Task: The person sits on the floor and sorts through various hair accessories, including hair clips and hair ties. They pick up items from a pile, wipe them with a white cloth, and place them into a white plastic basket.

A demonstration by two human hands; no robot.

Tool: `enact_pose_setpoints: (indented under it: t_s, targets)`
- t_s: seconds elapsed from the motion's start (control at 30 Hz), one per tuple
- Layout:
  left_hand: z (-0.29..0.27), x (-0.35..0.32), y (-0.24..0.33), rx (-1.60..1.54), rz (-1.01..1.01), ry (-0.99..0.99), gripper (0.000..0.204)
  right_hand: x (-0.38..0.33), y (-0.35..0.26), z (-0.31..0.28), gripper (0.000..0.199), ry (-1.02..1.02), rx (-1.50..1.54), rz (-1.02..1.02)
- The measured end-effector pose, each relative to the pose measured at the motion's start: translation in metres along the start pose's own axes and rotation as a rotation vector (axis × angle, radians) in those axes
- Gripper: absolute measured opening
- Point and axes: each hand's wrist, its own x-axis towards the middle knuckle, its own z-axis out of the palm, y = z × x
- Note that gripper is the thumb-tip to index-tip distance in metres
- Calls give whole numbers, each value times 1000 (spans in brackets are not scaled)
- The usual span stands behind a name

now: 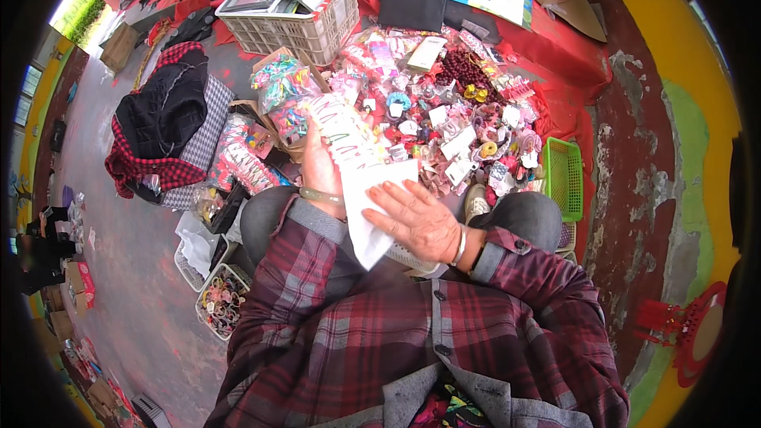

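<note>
In front of my lap is a pale card [342, 133] with a row of small coloured clips along it. My left hand [319, 168] holds it from the left side, its fingers partly hidden behind it. A plain white sheet [371, 226] hangs over the card's lower end, narrowing to a point; I cannot tell whether the two are joined. My right hand [418, 222] lies flat against this sheet with its fingers stretched out. Just beyond both hands spreads a heap of hair accessories [456, 131], with scrunchies, beads and small white tags.
A grey plastic crate [333, 24] with papers and folders stands at the back. Left of me are a checked jacket [170, 111], bags of colourful clips [246, 158] and a small basket of hair ties [223, 301]. A green basket [563, 182] stands at the right beside red cloth.
</note>
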Motion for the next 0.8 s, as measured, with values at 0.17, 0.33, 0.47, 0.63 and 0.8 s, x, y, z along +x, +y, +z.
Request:
enact_pose_setpoints:
  t_s: [0.17, 0.33, 0.47, 0.63, 0.8]
  targets:
    - [-20, 4, -11, 1, -35, -167, 57, 11, 25, -4, 52, 144, 34, -10]
    - [-16, 5, -19, -8, 123, 173, 59, 22, 46, 4, 29, 627, 790, 861]
    - [-10, 6, -36, 293, 359, 55, 63, 34, 56, 10, 26, 955, 1880, 1042]
    - [-4, 1, -18, 151, 215, 28, 64, 28, 31, 49, 29, 754, 2007, 1032]
    - [0, 8, 21, 170, 372, 167, 71, -18, 49, 60, 22, 591, 1674, 1169]
